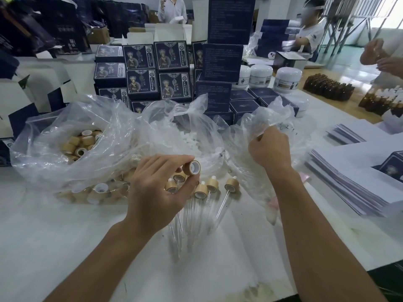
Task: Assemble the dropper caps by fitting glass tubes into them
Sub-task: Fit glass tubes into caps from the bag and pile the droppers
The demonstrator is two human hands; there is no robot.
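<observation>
My left hand (162,188) pinches a tan dropper cap (192,167) between thumb and fingertips, its white-lined opening facing the camera. Under and just right of that hand lie several finished droppers (212,186), tan caps with glass tubes pointing toward me on the white table (65,247). My right hand (270,149) reaches into a clear plastic bag (270,118) at the right, fingers curled inside it; what they hold is hidden by the plastic. A clear bag at the left (54,131) holds several loose tan caps (82,142).
A middle clear bag (187,131) holds small white pieces. Dark blue product boxes (157,70) are stacked behind the bags. Flat white cartons (357,171) pile up at the right. Brown bottles (327,86) and white jars (287,79) stand far right. Other people work at the back.
</observation>
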